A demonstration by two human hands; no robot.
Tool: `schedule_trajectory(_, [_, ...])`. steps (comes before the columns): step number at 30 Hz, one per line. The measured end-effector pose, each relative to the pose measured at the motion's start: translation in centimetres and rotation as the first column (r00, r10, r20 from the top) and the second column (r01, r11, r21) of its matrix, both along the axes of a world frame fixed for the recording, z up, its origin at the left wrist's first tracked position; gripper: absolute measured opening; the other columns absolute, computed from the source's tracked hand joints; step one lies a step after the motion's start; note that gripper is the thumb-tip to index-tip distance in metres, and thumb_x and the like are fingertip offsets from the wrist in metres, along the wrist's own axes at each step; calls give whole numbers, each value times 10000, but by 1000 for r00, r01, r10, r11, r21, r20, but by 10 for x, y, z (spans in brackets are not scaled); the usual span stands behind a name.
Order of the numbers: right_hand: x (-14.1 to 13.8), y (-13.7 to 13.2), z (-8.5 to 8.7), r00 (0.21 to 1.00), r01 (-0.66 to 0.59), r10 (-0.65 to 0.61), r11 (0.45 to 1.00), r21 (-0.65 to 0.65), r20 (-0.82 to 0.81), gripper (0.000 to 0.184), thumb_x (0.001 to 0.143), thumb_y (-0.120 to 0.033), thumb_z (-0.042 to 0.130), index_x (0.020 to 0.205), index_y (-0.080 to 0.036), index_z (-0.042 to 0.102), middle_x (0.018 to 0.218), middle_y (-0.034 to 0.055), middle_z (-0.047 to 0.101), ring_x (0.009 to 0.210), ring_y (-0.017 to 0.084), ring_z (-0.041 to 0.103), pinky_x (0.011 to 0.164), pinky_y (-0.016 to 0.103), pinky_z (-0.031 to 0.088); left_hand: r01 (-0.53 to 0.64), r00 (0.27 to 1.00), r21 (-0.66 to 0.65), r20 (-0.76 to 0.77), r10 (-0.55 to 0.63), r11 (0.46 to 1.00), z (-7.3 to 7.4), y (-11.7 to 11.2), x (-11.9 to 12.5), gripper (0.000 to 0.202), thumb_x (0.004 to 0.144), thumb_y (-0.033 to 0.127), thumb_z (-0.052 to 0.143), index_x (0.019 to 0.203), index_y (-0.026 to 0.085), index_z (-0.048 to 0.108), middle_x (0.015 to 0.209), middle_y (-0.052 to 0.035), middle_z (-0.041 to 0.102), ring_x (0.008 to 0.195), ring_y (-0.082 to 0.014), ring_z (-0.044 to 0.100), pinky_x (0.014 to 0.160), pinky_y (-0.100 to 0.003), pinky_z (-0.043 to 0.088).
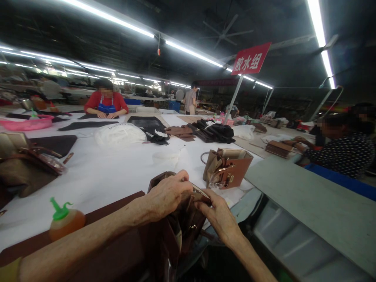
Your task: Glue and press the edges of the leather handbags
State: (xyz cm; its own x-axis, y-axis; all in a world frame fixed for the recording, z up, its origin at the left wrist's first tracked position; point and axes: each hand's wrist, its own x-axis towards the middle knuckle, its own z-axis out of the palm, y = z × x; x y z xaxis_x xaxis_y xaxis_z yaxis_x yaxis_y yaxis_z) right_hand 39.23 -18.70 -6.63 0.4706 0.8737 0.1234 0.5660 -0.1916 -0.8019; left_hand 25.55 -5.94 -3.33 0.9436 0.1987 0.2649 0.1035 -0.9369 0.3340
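A dark brown handbag (188,219) stands at the table's near edge, its opening facing up toward me. My left hand (173,192) is closed on the bag's upper rim, fingers curled over it. With thumb and fingers pinched, my right hand (219,213) grips the right end of the same rim. Small gold-coloured metal fittings show on the bag below my hands. Just beyond stands a tan-brown handbag (241,168) with a ring-shaped handle and a gold clasp. Left of my forearm, a glue bottle (67,221) with a green spout holds orange-brown liquid.
More brown bags (26,168) lie at the left edge. A white plastic bag (120,133) and dark leather pieces (214,131) lie farther back. One person in red (107,103) works across the table; another in a dotted top (343,150) sits right. A grey-green board (317,196) extends right.
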Motion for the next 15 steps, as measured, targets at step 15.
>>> schedule_trajectory(15, [1, -3, -2, 1000, -14, 14, 1000, 18, 14, 207, 714, -179, 509, 892, -210, 610, 777, -11, 607, 729, 168, 533, 652, 259, 377, -40, 999, -17, -22, 39, 999, 0, -1, 0, 365, 656, -19, 360, 848, 225, 552, 1037, -12, 435, 843, -127, 514, 814, -247, 411])
